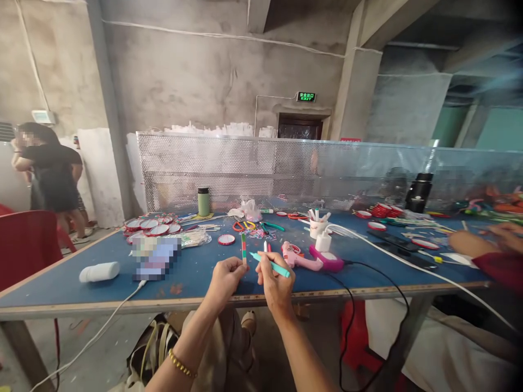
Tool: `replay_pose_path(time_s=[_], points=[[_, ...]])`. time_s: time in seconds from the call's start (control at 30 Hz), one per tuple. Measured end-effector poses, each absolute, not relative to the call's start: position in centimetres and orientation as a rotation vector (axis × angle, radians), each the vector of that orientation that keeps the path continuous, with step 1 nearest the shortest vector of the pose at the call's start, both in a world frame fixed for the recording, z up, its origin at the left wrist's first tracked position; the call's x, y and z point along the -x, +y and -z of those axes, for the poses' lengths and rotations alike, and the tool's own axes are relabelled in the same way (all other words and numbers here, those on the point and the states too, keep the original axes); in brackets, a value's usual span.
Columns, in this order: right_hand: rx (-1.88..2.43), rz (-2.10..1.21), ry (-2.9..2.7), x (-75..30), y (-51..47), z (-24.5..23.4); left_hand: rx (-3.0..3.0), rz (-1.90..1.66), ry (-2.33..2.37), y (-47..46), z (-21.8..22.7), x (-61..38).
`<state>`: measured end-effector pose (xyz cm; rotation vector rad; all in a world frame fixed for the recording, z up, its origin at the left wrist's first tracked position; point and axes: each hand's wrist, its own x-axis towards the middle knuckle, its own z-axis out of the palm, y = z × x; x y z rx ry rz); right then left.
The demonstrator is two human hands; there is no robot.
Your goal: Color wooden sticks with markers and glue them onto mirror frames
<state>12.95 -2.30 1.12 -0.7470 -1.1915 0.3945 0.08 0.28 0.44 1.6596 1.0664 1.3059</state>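
At the far left, a red chair (30, 250) is seen, and behind it a person (55, 169) is seen standing by the wall. On the blue table (65, 294), a white bottle (99, 272) is laid on its side. A phone (157, 262), its screen blurred, is joined to a white cable (118, 305). Behind it, red-rimmed discs (159, 231) are piled beside a clear bag (194, 238), and a green flask (203, 202) is stood near the mesh screen (229, 163).

On the left wrist a beaded bracelet (182, 365) is worn. The left hand (226, 280) is nearly closed, the lower end of a stick (244, 249) being pinched between thumb and fingers. The stick is held upright above the table's near part and is banded in green and red. To its right, a turquoise pen (275, 267) is gripped in the curled right hand (274, 286). Its tip is pointed at the stick, just beside it; whether contact is made cannot be told.

Behind the hands, small coloured bits (261, 234) are scattered. Farther right, a pink glue gun (300, 260) is laid near a small white bottle (323, 242), behind which pens are held in a cup (316, 227). A black flask (419, 193) is stood towards the back. At the right edge, a co-worker's arm (469, 243) is rested over the table, partly covered by a maroon sleeve (500, 265).
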Motion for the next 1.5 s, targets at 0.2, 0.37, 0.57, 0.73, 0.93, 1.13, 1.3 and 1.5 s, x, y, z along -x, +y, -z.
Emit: replay_pose_path(time_s=[0.2, 0.37, 0.57, 0.73, 0.93, 1.13, 1.3, 1.5], points=[[0.752, -0.46, -1.239, -13.0, -1.1, -1.2, -1.629, -1.306, 1.086, -0.2, -0.8, 0.0], [0.764, -0.449, -1.255, -13.0, -1.1, -0.6, -1.612, -1.333, 1.085, 0.0, -0.7, 0.0], [0.774, -0.342, -1.319, -13.0, -1.1, -0.3, -1.602, -1.37, 1.101, -0.1, -0.8, -0.1], [0.79, -0.272, -1.377, -13.2, -1.0, 0.0, -1.619, -1.381, 1.118, 0.0, -0.6, -0.2], [0.818, -0.244, -1.396, -13.1, -1.0, -0.1, -1.636, -1.391, 1.136, 0.1, -0.4, -0.2], [0.828, -0.225, -1.397, -13.1, -1.0, 0.0, -1.635, -1.394, 1.139, 0.0, -0.5, -0.2], [0.834, -0.197, -1.416, -13.1, -0.9, 0.0, -1.641, -1.393, 1.137, 0.1, -0.4, -0.2], [0.846, -0.157, -1.433, -13.1, -1.1, -0.2, -1.66, -1.392, 1.136, -0.1, -0.6, -0.2]])
